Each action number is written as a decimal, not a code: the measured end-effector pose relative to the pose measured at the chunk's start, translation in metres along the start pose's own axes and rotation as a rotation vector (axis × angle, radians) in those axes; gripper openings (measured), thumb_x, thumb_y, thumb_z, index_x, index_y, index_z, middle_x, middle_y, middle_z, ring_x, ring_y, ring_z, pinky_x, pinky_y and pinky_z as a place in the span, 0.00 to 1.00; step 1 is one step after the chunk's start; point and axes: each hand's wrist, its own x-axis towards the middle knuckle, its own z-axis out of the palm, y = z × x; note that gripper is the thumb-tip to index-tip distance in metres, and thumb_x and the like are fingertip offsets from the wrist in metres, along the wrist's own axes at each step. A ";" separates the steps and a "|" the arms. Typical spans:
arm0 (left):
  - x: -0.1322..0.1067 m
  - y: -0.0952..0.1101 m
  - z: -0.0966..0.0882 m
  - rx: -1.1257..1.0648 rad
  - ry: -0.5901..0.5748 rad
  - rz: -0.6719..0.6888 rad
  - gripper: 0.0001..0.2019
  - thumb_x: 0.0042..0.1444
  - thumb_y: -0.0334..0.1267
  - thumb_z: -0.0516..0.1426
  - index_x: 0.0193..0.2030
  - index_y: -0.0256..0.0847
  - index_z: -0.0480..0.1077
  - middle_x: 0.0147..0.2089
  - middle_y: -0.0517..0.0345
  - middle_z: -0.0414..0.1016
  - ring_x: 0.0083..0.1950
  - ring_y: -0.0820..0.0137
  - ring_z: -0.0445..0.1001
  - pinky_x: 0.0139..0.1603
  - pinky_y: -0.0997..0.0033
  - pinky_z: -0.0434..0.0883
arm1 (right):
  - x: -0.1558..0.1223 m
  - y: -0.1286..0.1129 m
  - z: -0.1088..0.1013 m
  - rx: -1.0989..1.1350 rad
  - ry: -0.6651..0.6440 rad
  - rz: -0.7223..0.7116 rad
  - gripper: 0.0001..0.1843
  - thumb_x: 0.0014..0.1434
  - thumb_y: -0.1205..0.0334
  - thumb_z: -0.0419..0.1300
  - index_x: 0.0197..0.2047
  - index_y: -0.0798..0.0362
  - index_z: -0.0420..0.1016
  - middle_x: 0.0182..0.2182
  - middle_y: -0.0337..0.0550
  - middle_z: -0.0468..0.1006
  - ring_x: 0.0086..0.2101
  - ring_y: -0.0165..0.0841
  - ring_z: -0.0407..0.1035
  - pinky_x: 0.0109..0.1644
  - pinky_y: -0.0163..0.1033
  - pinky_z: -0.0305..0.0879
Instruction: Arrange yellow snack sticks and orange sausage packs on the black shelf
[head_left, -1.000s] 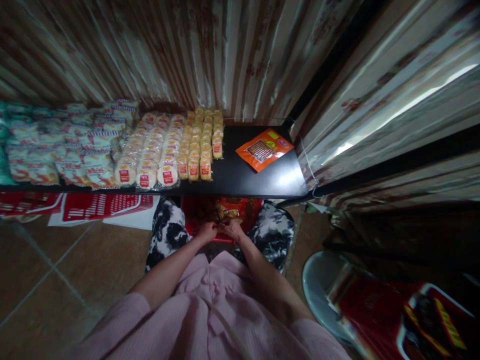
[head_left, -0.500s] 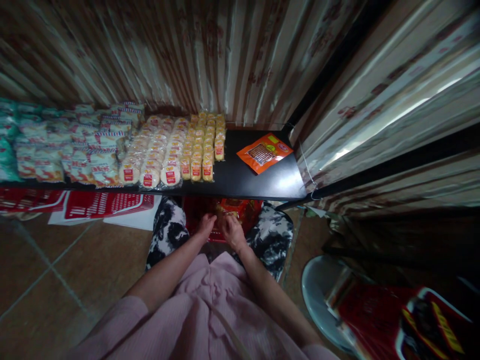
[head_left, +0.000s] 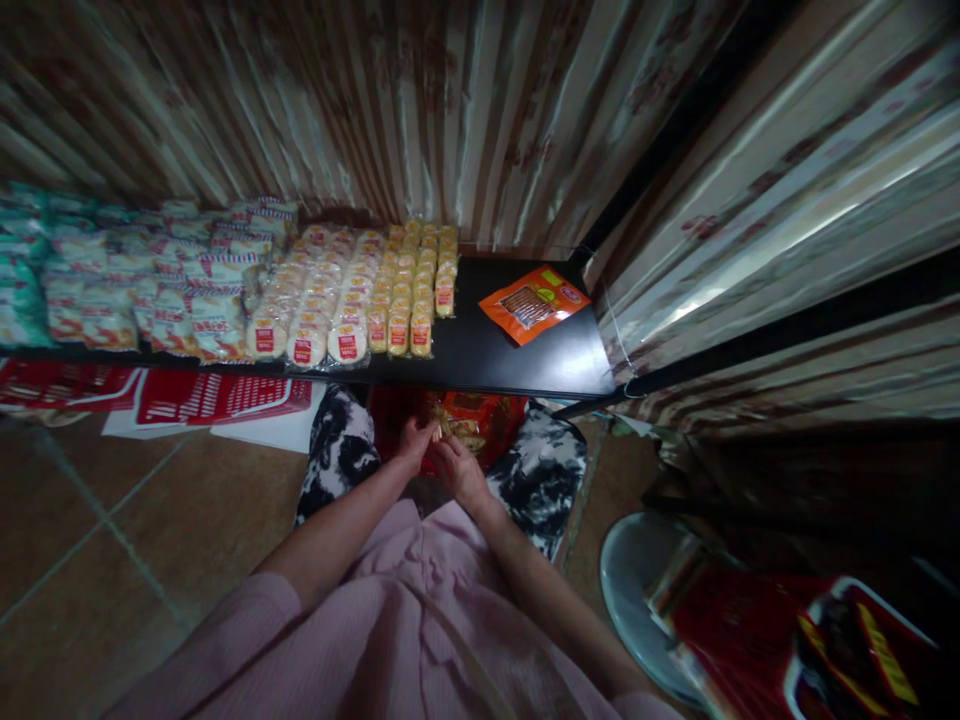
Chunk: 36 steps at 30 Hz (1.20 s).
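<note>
Between my knees, under the shelf's front edge, sits a red basket (head_left: pixel 491 455) with yellowish wrapped packets (head_left: pixel 469 430) inside. My left hand (head_left: pixel 414 443) and my right hand (head_left: pixel 457 468) meet over it with bent fingers. Both pinch a small yellowish wrapped packet (head_left: pixel 437 432), whose details are too dark to make out. On the black shelf above are rows of yellow wrapped cakes (head_left: pixel 400 330), round pale wrapped cakes (head_left: pixel 306 345) and white snack bags (head_left: pixel 221 325). An orange flat pouch (head_left: pixel 534 303) lies to their right.
Green bags (head_left: pixel 22 300) fill the shelf's left end. Red baskets (head_left: pixel 217 397) stand under it on the floor. A black pole (head_left: pixel 750 330) and a striped curtain (head_left: pixel 787 200) flank the right side. Lower right are a grey round stool (head_left: pixel 634 590) and another red basket (head_left: pixel 750 630).
My hands have come together around a small yellowish packet, my left hand shifting slightly down. More of the basket's packets show beside my right hand. The view has tilted slightly.
</note>
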 end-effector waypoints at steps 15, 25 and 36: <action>0.001 0.003 0.003 -0.390 -0.100 -0.208 0.02 0.39 0.31 0.52 0.23 0.38 0.65 0.20 0.61 0.68 0.25 0.71 0.71 0.31 0.71 0.69 | 0.007 0.022 0.004 0.760 0.141 0.734 0.18 0.48 0.49 0.57 0.38 0.53 0.72 0.24 0.38 0.75 0.27 0.32 0.70 0.32 0.37 0.67; -0.001 0.000 0.001 -0.525 -0.100 -0.208 0.12 0.40 0.26 0.50 0.33 0.39 0.67 0.29 0.60 0.71 0.31 0.74 0.72 0.38 0.73 0.70 | 0.007 0.014 0.004 1.023 0.088 0.867 0.20 0.46 0.49 0.62 0.41 0.51 0.70 0.29 0.41 0.77 0.25 0.32 0.72 0.32 0.40 0.72; -0.001 0.004 -0.007 -0.547 -0.160 -0.255 0.22 0.37 0.22 0.49 0.41 0.40 0.70 0.33 0.58 0.73 0.33 0.73 0.72 0.39 0.72 0.70 | 0.006 0.017 0.008 0.894 0.149 0.747 0.25 0.43 0.51 0.64 0.44 0.53 0.69 0.33 0.40 0.75 0.32 0.32 0.71 0.37 0.38 0.69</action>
